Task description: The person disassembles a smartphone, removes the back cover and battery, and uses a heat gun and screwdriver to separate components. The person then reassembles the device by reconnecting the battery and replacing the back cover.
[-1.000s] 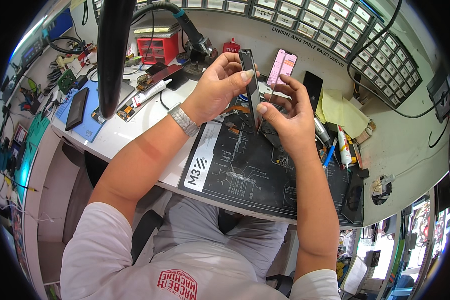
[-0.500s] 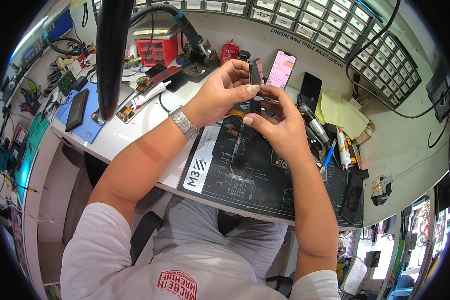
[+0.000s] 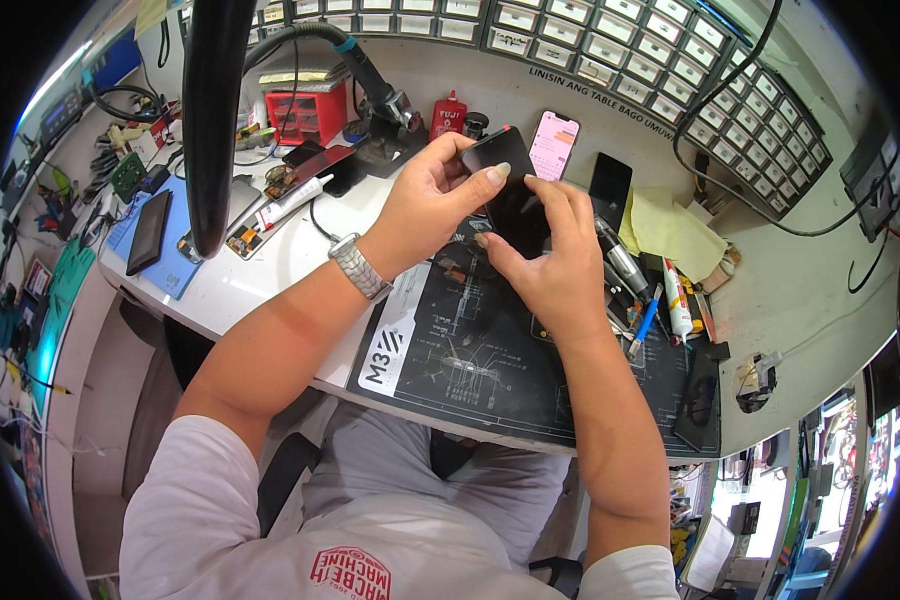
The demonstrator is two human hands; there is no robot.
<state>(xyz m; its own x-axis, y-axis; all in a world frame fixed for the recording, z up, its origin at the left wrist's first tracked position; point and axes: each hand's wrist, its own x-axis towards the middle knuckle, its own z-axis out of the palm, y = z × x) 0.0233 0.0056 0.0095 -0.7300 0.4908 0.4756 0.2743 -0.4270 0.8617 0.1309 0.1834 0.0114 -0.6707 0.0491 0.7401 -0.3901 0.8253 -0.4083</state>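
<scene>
Between my two hands a black glossy phone is held up, tilted with its dark face toward me. My left hand is closed on its upper left part, thumb across the glass. On the other side, my right hand pinches its right edge between thumb and fingers. Beneath them lies a black printed work mat, with a small orange-brown part partly below the phone. Beyond my hands a lit phone leans upright, and a dark phone stands to its right.
Right of my hands are a silver-black cylindrical tool, a blue-handled tool, a white tube and yellow cloths. A black arm hangs at front left. Red drawers and a red bottle stand behind.
The phone was edge-on and has turned so its dark glossy face shows. Both hands keep hold of it. The lit phone's screen shows a different picture.
</scene>
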